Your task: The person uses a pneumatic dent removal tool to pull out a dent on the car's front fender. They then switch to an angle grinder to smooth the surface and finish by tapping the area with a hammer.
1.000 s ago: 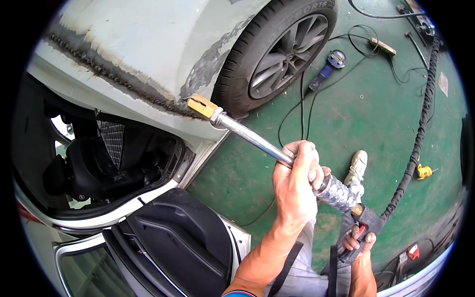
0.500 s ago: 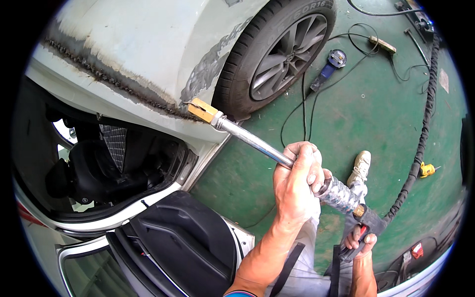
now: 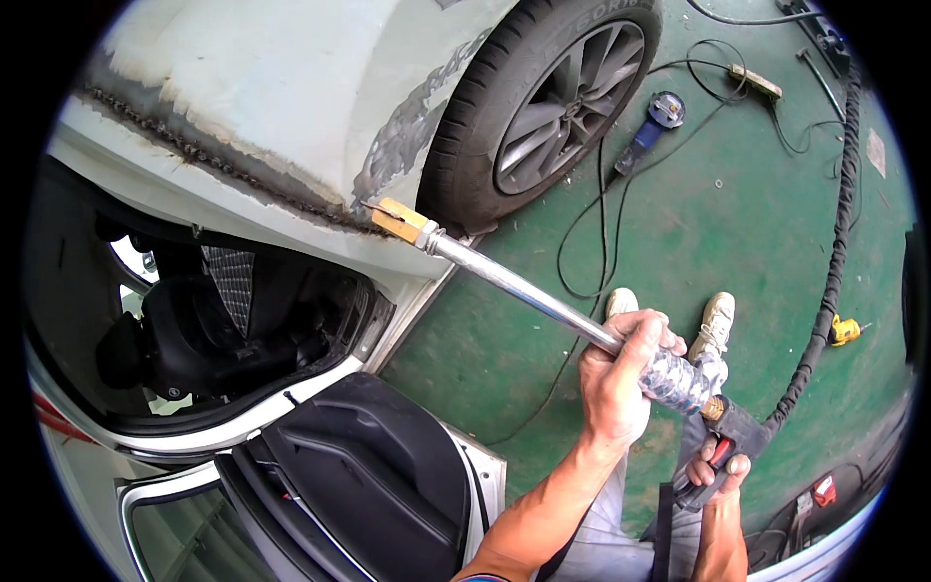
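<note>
A long dent-puller slide hammer (image 3: pixel 524 293) slants across the view, its brass-coloured tip (image 3: pixel 400 218) against the rear end of the rusty seam on the car body. My left hand (image 3: pixel 619 380) is closed around its shiny rod, at the front end of the silver-taped cylinder (image 3: pixel 677 380). My right hand (image 3: pixel 716 475) grips the black pistol handle (image 3: pixel 734 434), fingers by the red trigger (image 3: pixel 720 450). From the handle a thick, black-wrapped cable (image 3: pixel 807 359) runs up the right side. Bare metal and rust show along the seam (image 3: pixel 208 155) of the pale car panel (image 3: pixel 281 68).
The rear wheel (image 3: pixel 572 107) stands just beyond the tip. An open car door (image 3: pixel 378 456) lies left of my arm. On the green floor are a blue angle grinder (image 3: pixel 645 134), its thin cords, a power strip (image 3: pixel 754 81) and a yellow drill (image 3: pixel 846 331). My shoes show below the rod.
My left hand has moved back along the rod toward the taped cylinder and handle. My right hand has shifted slightly right. The tip stays at the seam, and a second shoe has come into view.
</note>
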A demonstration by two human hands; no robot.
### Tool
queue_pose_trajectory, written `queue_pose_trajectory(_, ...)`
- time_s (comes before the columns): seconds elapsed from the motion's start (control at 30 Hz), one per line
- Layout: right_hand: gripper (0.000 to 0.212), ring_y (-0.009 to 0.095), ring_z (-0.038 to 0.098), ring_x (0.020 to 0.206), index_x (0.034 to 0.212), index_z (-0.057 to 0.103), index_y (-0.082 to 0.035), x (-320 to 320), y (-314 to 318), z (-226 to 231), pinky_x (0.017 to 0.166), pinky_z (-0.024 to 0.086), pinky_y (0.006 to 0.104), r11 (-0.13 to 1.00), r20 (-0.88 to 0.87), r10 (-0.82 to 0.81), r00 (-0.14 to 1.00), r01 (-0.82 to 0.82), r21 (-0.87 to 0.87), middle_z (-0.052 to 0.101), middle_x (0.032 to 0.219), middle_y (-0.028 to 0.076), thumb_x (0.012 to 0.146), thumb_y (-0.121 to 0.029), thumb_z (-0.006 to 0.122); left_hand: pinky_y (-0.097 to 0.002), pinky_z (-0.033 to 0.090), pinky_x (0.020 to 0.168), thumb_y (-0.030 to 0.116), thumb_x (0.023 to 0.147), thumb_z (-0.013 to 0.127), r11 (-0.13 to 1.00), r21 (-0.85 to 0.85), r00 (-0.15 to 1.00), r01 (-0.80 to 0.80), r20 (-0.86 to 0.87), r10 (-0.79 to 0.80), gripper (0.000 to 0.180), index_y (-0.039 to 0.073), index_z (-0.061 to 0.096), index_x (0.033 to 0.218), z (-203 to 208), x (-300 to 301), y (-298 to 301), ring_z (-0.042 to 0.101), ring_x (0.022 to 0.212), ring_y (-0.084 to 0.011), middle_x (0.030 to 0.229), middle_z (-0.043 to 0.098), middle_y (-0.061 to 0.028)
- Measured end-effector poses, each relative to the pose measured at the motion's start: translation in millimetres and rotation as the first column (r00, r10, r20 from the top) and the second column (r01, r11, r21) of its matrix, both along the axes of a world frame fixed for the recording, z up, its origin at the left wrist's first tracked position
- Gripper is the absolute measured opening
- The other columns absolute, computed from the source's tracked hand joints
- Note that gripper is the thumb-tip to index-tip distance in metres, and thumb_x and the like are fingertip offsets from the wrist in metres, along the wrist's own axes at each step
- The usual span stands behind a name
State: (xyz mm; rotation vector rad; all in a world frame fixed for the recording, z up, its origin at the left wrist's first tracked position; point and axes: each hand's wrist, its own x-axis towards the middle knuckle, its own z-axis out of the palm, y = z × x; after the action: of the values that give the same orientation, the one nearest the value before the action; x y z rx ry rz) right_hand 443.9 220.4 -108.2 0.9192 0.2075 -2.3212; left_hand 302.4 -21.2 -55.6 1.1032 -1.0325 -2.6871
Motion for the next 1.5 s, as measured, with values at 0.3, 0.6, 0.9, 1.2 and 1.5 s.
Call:
queue_pose_trajectory(0.3, 0.048, 0.023, 0.056, 0.048, 0.093, 0.062, 0.013, -9, 9, -3, 0.05, 0.047, 0.0384, 0.999, -0.021, -0.032, 0.999, 0.033, 0.038, 0.062, 0.067, 0.016, 0.063, -0.023, 0.07, -0.0394, 0.054, 0.078, 0.015, 0.096, 0.059, 0.995, -0.091, 0.995, 0.042, 0.089, -0.033, 0.016, 0.001, 0.06, 0.102, 9, -20, -8, 0.063, 0.074, -0.0214, 0.08, 0.062, -0.0082)
queue_pose_trajectory(0.6, 0.049, 0.026, 0.057, 0.051, 0.096, 0.06, 0.016, -9, 16, -7, 0.053, 0.048, 0.0421, 0.999, 0.029, -0.035, 0.999, 0.036, -0.013, 0.065, 0.079, 0.02, 0.064, -0.02, 0.07, -0.0406, 0.05, 0.092, 0.027, 0.096, 0.06, 0.939, -0.274, 0.952, -0.209, -0.275, 0.132, 0.034, 0.002, 0.055, 0.119, 26, -49, -95, 0.062, 0.099, -0.0258, 0.107, 0.062, -0.0111)
queue_pose_trajectory(0.9, 0.055, 0.026, 0.056, 0.05, 0.104, 0.059, 0.015, 0, 20, -4, 0.051, 0.046, 0.0415, 0.998, -0.011, -0.041, 0.999, 0.042, 0.038, 0.065, 0.081, 0.019, 0.064, -0.021, 0.069, -0.0251, 0.031, 0.042, 0.032, 0.101, 0.056, 0.989, 0.1, 0.961, -0.108, -0.243, 0.13, 0.026, 0.006, 0.055, 0.096, 39, -93, -160, 0.031, 0.044, -0.0068, 0.063, 0.039, 0.0037)
queue_pose_trajectory(1.2, 0.049, 0.023, 0.055, 0.05, 0.096, 0.06, 0.013, -16, 23, -5, 0.052, 0.046, 0.0378, 0.999, 0.027, -0.031, 0.999, 0.031, -0.023, 0.063, 0.073, 0.016, 0.066, -0.024, 0.068, -0.0258, 0.029, 0.043, 0.022, 0.101, 0.057, 0.947, -0.174, 0.962, -0.271, -0.014, 0.273, 0.017, 0.005, 0.053, 0.099, 56, -105, -137, 0.029, 0.046, -0.007, 0.064, 0.036, 0.0049)
queue_pose_trajectory(1.5, 0.049, 0.025, 0.057, 0.05, 0.096, 0.061, 0.015, -18, 34, -24, 0.052, 0.047, 0.0395, 0.996, -0.074, 0.0, 0.997, -0.007, -0.092, 0.064, 0.077, 0.019, 0.064, -0.022, 0.067, -0.0267, 0.031, 0.042, 0.028, 0.105, 0.045, 0.935, 0.34, 0.822, 0.104, -0.558, 0.112, 0.028, 0.002, 0.056, 0.103, 24, -84, -160, 0.025, 0.041, -0.0081, 0.061, 0.034, 0.0034)
